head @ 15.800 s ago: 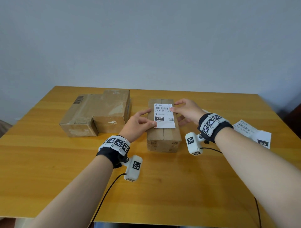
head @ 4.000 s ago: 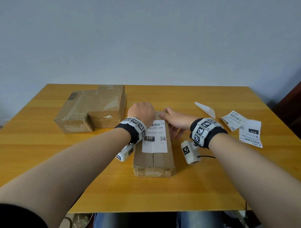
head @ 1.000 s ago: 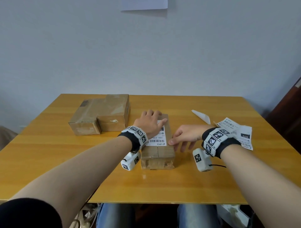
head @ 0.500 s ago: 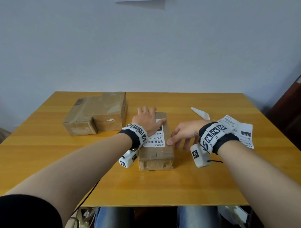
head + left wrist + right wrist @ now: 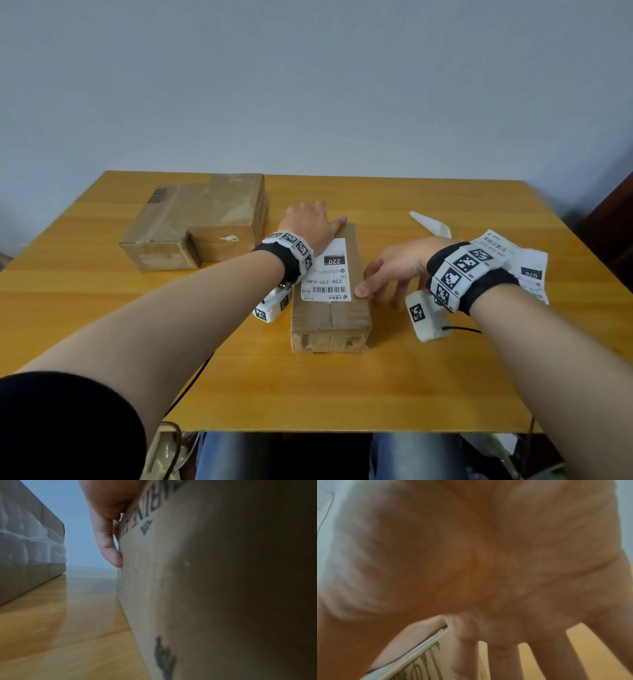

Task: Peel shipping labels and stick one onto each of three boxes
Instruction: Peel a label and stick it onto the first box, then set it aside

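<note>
A long narrow cardboard box point(image 5: 330, 294) is seen at the centre of the head view, lying on a wooden table point(image 5: 342, 394). A white shipping label point(image 5: 327, 272) is stuck flat on its top face, with its print upside down to the camera. The left hand point(image 5: 313, 224) is laid over the far end of the box, fingers spread and draped over the far edge; in the left wrist view one finger point(image 5: 109, 547) is seen straight against the box side. The right hand point(image 5: 394, 270) is held at the right flank of the box, fingers extended and relaxed, the thumb tip touching the top edge beside the label; nothing is gripped. Two further boxes point(image 5: 202, 222), set touching, are noted at the upper left of the frame. Loose labels point(image 5: 520, 263) lie at the right, partly hidden by the wristband, and a white backing strip point(image 5: 430, 224) lies beyond them.
</note>
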`<state>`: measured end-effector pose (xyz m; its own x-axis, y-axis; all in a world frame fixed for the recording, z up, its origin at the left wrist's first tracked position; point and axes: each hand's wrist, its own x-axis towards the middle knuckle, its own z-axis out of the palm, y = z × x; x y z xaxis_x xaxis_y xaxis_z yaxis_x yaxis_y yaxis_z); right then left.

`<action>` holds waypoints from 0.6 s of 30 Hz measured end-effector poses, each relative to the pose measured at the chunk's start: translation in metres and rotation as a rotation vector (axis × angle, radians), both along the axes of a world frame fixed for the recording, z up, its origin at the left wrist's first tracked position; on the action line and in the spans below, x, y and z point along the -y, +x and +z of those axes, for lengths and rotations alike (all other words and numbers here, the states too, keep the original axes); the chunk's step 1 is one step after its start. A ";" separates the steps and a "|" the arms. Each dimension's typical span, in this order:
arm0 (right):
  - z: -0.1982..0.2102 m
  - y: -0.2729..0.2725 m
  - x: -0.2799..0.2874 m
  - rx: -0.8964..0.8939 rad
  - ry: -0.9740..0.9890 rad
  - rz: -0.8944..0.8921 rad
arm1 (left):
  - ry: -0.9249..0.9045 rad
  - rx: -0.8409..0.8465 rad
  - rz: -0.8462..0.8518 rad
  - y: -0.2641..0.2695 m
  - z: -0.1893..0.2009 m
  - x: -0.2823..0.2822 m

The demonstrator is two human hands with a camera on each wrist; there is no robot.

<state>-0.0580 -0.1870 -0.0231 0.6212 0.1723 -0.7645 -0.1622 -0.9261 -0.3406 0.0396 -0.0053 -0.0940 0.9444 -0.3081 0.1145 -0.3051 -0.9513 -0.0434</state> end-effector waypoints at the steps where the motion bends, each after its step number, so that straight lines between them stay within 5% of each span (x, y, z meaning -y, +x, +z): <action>1: 0.000 0.002 -0.001 -0.008 -0.012 0.013 | -0.056 -0.024 0.035 0.000 0.004 0.000; 18: 0.010 0.008 -0.012 -0.040 -0.041 0.121 | -0.200 -0.018 0.072 0.019 0.013 -0.001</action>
